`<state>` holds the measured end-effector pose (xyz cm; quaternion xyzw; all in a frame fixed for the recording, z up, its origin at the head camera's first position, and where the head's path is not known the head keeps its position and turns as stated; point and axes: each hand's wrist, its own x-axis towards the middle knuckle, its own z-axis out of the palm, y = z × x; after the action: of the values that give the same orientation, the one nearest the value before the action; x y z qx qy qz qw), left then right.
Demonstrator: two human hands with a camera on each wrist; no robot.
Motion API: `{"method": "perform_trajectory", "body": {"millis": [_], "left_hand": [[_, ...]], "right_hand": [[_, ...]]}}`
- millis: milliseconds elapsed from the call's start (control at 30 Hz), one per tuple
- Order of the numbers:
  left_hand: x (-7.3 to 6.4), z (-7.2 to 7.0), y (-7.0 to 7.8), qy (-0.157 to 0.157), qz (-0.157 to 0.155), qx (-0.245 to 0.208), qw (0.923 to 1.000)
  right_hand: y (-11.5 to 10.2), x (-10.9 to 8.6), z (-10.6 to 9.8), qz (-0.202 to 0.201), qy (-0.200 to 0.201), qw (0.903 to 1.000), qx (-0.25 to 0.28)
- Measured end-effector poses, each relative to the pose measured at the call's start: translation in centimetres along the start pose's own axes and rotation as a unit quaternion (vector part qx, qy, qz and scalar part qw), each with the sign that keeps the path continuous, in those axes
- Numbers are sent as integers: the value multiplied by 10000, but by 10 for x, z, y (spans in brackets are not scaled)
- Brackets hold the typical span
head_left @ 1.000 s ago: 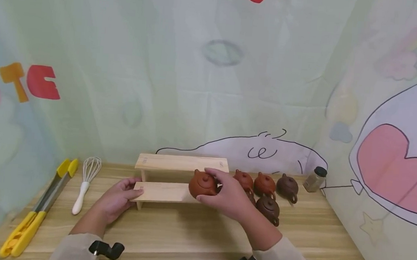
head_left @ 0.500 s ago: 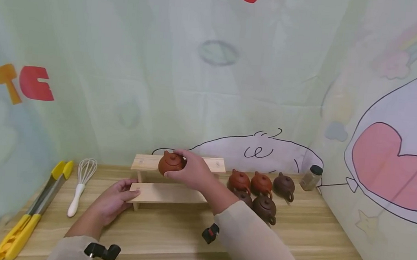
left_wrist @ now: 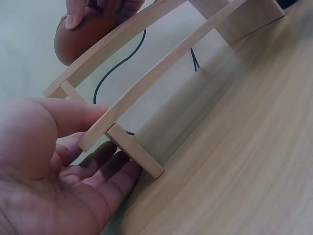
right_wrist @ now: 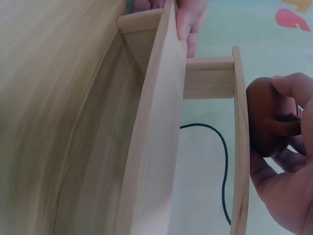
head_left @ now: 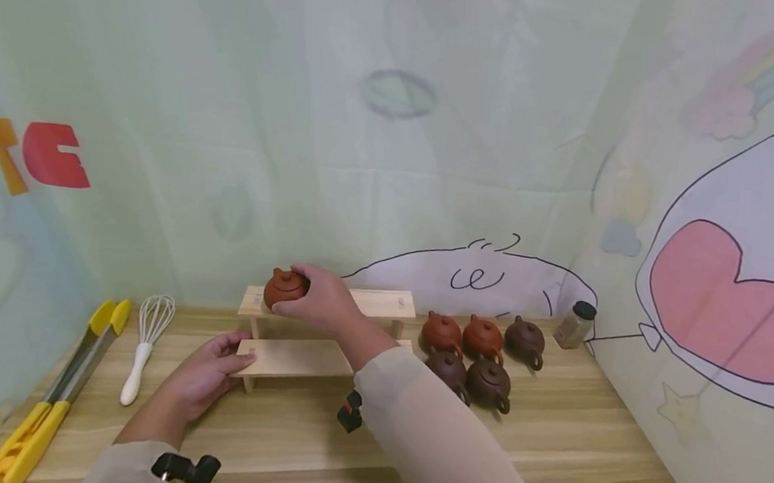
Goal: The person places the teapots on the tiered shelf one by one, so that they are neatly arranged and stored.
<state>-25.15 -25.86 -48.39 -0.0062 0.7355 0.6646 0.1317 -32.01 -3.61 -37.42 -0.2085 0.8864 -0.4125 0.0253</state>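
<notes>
A reddish-brown clay teapot (head_left: 284, 291) is at the left end of the upper board of a two-step wooden shelf (head_left: 382, 302). My right hand (head_left: 323, 302) grips it from the right side, thumb in front and fingers behind. In the right wrist view the teapot (right_wrist: 269, 117) has its base against the upper board. My left hand (head_left: 206, 375) holds the left end of the lower board, thumb on top. The left wrist view shows the other fingers of the left hand (left_wrist: 73, 166) under that board, beside the shelf's leg.
Right of the shelf stand several teapots: two reddish ones (head_left: 442, 332) and darker brown ones (head_left: 489, 384). A black-capped jar (head_left: 574, 326) is at the back right. On the left lie a whisk (head_left: 143, 351) and yellow-handled tongs (head_left: 50, 404). A printed cloth hangs behind.
My right hand has carried the reddish teapot leftward and up, from over the lower board to the upper board's left end. The left hand keeps its hold on the shelf.
</notes>
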Motion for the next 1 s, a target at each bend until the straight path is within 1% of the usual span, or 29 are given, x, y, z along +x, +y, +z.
{"method": "perform_trajectory", "body": {"millis": [67, 300, 467, 600, 733, 867, 1000], "left_hand": [[0, -1, 1, -13, -3, 24, 10000], [-2, -1, 4, 16, -13, 46, 10000], [-2, 0, 3, 40, 19, 9, 10000], [-2, 0, 3, 64, 68, -28, 10000], [-1, -2, 2, 94, 99, -70, 9999], [-2, -2, 2, 96, 102, -72, 9999], [-1, 1, 1, 94, 86, -84, 9999]], "right_hand": [[-2, 1, 1, 27, 3, 10000, -43], [-3, -2, 1, 117, -8, 9999, 57], [-3, -15, -10, 116, 73, 9998, -106], [0, -36, -23, 68, 108, 9999, -85], [9, -63, -36, -94, 44, 9999, -137], [25, -92, -48, -120, 55, 9996, -239], [47, -118, -60, -53, 295, 9994, -153]]}}
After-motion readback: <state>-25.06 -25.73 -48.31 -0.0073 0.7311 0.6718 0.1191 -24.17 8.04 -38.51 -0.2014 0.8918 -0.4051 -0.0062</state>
